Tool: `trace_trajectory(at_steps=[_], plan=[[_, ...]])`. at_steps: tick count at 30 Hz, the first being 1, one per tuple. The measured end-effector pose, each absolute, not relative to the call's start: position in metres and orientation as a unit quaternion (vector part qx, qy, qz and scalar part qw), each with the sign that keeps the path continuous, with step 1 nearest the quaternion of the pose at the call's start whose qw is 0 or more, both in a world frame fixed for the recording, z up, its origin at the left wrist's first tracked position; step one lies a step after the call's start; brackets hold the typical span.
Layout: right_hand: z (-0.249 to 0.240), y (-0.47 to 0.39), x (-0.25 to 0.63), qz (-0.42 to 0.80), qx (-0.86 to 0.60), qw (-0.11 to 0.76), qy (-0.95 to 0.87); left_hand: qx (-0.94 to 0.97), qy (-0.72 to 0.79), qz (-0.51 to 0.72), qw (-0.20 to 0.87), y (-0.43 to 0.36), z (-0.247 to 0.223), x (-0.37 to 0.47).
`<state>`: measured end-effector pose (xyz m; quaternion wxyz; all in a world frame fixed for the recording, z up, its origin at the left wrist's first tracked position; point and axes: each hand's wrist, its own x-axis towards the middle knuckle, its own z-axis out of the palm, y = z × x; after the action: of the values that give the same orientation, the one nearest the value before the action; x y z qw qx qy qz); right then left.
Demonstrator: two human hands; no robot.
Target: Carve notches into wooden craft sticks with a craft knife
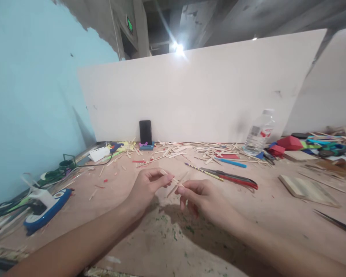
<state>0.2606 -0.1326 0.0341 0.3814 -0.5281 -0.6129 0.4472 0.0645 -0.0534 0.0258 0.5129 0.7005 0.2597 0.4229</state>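
Observation:
My left hand (148,183) pinches a thin wooden stick (175,180) between thumb and forefinger, just over the middle of the table. The thumb and fingers of my right hand (201,193) are closed on the other end of this stick. A second wooden stick (173,190) crosses it at a slant between my fingertips; whether the two are joined I cannot tell. Just beyond my right hand lie a patterned pencil (204,172) and a red and black utility knife (236,178).
Many loose wooden sticks (175,149) lie along the white partition (184,96). A phone (145,132) stands at the back, a water bottle (259,132) back right. A wood block (308,190) and dark pointed tool (336,222) lie right, a blue-white power strip (47,211) left.

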Motion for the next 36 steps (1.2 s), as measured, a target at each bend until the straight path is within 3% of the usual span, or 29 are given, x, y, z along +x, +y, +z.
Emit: trace_trajectory(at_steps=[5, 9, 21, 36], plan=[[0.04, -0.137, 0.258, 0.441, -0.521, 0.392, -0.617, 0.674, 0.249, 0.438, 0.541, -0.053, 0.025, 0.065], [0.048, -0.141, 0.259, 0.411, -0.528, 0.414, -0.617, 0.678, 0.217, 0.376, 0.594, -0.057, 0.033, 0.064], [0.06, -0.146, 0.266, 0.352, -0.522, 0.389, -0.673, 0.633, 0.177, 0.333, 0.676, -0.062, 0.041, 0.057], [0.058, -0.149, 0.262, 0.309, -0.533, 0.367, -0.697, 0.642, 0.179, 0.278, 0.692, -0.066, 0.044, 0.06]])
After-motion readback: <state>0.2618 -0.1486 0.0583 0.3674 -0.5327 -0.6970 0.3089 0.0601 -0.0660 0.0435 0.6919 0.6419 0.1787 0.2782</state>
